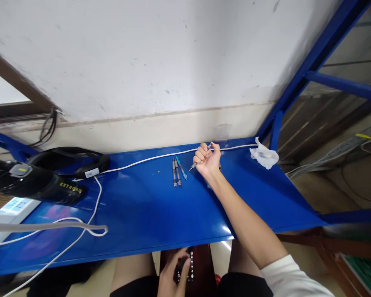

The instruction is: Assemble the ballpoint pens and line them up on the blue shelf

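My right hand [207,160] is raised over the blue table, its fingers curled around a pen. The tip of that pen [192,166] pokes out at the left of the fist, and its other end shows by the thumb. To the left of this hand, two grey-and-black pens [175,173] and a blue pen [181,168] lie close together. Parts of further pens [208,184] peek out from behind my right wrist; most of them is hidden. Below the table edge, my left hand [173,274] grips a phone [188,268] with a lit screen above my lap.
A white cable [142,162] runs along the back of the blue table [142,210]. Crumpled white tissue [265,156] lies at the right end. At left are a black bottle [34,183], a black headset-like strap [92,159] and looped cables. A wall rises behind; blue frame posts [276,123] stand right.
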A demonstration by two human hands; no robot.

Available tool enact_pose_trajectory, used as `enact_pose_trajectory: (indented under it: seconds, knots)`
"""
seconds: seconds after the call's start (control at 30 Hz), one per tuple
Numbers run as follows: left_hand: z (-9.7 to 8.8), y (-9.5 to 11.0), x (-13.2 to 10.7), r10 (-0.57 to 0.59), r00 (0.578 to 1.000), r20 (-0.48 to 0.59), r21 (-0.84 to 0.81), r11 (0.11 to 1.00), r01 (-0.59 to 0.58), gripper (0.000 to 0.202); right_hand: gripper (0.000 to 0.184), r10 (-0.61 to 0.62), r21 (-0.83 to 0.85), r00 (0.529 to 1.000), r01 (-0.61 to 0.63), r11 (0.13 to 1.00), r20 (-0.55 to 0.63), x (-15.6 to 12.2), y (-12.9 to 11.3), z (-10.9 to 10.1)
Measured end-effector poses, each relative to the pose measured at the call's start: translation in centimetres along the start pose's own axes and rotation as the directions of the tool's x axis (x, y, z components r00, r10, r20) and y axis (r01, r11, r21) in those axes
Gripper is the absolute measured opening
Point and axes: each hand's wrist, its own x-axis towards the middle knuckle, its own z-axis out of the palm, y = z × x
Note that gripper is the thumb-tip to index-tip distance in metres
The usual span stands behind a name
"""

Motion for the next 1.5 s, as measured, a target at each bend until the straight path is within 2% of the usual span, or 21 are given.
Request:
enact_pose_trajectory:
  seconds: [0.1,0.13,0.2,0.23,0.3,0.4,0.67,0.83,0.9,0.97,1.07,1.17,1.23,1.3,1.33,1.37,1.43,1.5]
  knots:
    - [1.8,-6.7,0.4,-0.212,0.977,-0.021,0.184,0.960,0.212,0.066,0.042,0.022,0.026,1.000,-0.023,0.999,0.011,-0.1,0.0,0.1]
    - [2.3,-8.4,0.6,-0.290,0.956,-0.044,0.182,0.939,0.293,0.072,0.043,0.027,0.041,1.000,-0.027,0.999,0.008,-0.1,-0.1,0.2]
    - [3.1,-11.0,0.7,-0.410,0.912,0.006,0.121,0.906,0.406,0.079,0.044,0.031,0.075,1.000,-0.031,0.997,-0.005,0.0,-0.1,0.3]
    - [3.4,-11.8,0.6,-0.414,0.910,0.032,0.102,0.907,0.409,0.081,0.045,0.031,0.091,0.999,-0.030,0.995,-0.013,0.0,-0.2,0.3]
    - [4.1,-12.9,0.3,-0.362,0.931,0.041,0.093,0.930,0.357,0.081,0.048,0.032,0.113,0.999,-0.029,0.993,-0.027,0.0,-0.3,0.5]
    - [4.8,-13.7,0.0,-0.275,0.961,0.021,0.113,0.956,0.271,0.078,0.052,0.034,0.124,0.999,-0.029,0.992,-0.039,0.0,-0.4,0.6]
    - [5.6,-14.5,-0.3,-0.230,0.973,-0.029,0.180,0.956,0.232,0.072,0.051,-0.016,0.099,0.996,0.024,0.995,-0.083,0.3,0.0,0.6]
    - [6.3,-14.0,0.1,-0.235,0.967,-0.100,0.236,0.938,0.253,0.076,0.039,-0.025,0.095,0.992,0.038,0.995,-0.128,0.6,0.4,0.8]
    - [6.4,-13.8,0.2,-0.223,0.969,-0.107,0.241,0.940,0.243,0.071,0.033,-0.017,0.078,0.989,0.029,0.997,-0.148,0.7,0.5,0.7]
    - [6.4,-13.6,0.3,-0.210,0.971,-0.116,0.236,0.944,0.232,0.066,0.029,-0.007,0.038,0.985,0.014,0.999,-0.172,0.7,0.5,0.6]
    - [6.2,-13.2,0.2,-0.230,0.965,-0.122,0.214,0.944,0.252,0.064,0.034,-0.013,-0.030,0.984,0.008,1.000,-0.177,0.8,0.6,0.4]
    - [6.0,-13.1,0.2,-0.256,0.961,-0.104,0.184,0.945,0.272,0.066,0.036,-0.032,-0.122,0.993,0.018,0.992,-0.112,1.1,1.0,0.1]
    - [5.9,-13.2,0.2,-0.258,0.961,-0.097,0.179,0.945,0.272,0.067,0.034,-0.074,-0.243,0.994,0.052,0.969,-0.079,1.5,1.4,-0.2]
    - [5.8,-13.5,0.1,-0.252,0.962,-0.100,0.178,0.947,0.267,0.068,0.033,-0.169,-0.441,0.984,0.126,0.888,-0.058,1.7,1.8,-0.4]
    - [5.8,-13.6,0.1,-0.249,0.963,-0.102,0.172,0.949,0.263,0.068,0.034,-0.232,-0.564,0.972,0.173,0.807,-0.034,1.7,1.9,-0.5]
    - [5.7,-13.7,0.0,-0.246,0.964,-0.103,0.164,0.951,0.261,0.069,0.037,-0.289,-0.688,0.957,0.217,0.693,0.010,1.6,1.8,-0.5]
    - [5.6,-13.8,-0.2,-0.245,0.966,-0.088,0.142,0.956,0.255,0.070,0.043,-0.350,-0.877,0.925,0.286,0.387,0.147,0.9,1.2,-0.5]
    - [5.5,-13.5,-0.2,-0.245,0.966,-0.077,0.121,0.960,0.254,0.071,0.047,-0.320,-0.943,0.901,0.328,0.063,0.292,-0.7,-0.2,-0.6]
